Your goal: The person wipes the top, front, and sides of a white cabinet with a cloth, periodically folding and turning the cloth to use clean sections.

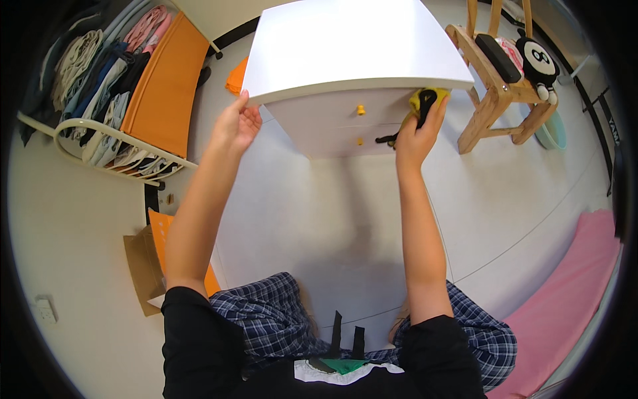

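A small white drawer cabinet [344, 45] stands before me, its glossy top catching bright light. Two yellow knobs show on its front, an upper knob [361, 110] and a lower knob [360, 141]. My left hand [238, 123] grips the front left corner of the top, thumb against the edge and fingers curled below. In my right hand [421, 134] is a crumpled yellow-and-black cloth [427, 102], pressed under the overhang near the upper drawer's right end. A dark end of the cloth dangles beside the lower drawer.
Right of the cabinet, a wooden chair [491, 85] carries a black case [497, 57] and a plush toy [538, 62]. A clothes rack [159, 85] stands left. Beside my left arm is a cardboard box [144, 264]. A pink cushioned surface [563, 299] lies at right.
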`<state>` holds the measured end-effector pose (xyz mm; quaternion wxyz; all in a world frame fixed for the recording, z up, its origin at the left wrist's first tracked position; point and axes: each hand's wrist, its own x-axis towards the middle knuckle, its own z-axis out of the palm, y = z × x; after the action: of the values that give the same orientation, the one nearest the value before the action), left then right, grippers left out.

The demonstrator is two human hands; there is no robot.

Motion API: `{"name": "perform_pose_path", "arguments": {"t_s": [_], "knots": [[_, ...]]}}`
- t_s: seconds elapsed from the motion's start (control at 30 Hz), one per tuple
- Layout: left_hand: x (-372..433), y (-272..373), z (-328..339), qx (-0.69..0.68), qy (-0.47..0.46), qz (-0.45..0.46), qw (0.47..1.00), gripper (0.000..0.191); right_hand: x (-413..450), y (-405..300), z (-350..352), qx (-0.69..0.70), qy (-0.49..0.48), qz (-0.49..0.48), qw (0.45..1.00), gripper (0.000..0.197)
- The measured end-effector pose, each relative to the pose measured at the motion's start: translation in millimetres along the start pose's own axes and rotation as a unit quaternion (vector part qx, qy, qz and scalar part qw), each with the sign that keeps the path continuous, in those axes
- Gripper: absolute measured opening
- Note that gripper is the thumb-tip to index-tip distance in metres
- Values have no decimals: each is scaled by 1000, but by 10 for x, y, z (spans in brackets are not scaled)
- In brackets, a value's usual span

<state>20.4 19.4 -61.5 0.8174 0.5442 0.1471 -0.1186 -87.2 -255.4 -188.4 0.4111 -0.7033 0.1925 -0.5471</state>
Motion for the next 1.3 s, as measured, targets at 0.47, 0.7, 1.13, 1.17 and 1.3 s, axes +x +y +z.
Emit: {"name": "perform_pose_path", "arguments": {"t_s": [0.47, 0.7, 1.13, 1.17, 1.3], "knots": [[-1445, -672, 52, 460, -217, 135, 850, 20, -364, -149, -377, 175, 108, 162, 965, 53], [-966, -658, 329, 578, -162, 727, 334, 41, -957, -527, 22, 117, -1, 97, 988, 58], [-949, -580, 320, 578, -128, 736, 329, 49, -874, -210, 138, -12, 28, 100, 994, 58], [-942, -604, 329, 576, -128, 735, 333, 49, -860, -151, 145, -15, 29, 103, 994, 58], [-1003, -565, 286, 576, -113, 737, 335, 49, -449, -669, 71, 89, 26, -3, 996, 55]]}}
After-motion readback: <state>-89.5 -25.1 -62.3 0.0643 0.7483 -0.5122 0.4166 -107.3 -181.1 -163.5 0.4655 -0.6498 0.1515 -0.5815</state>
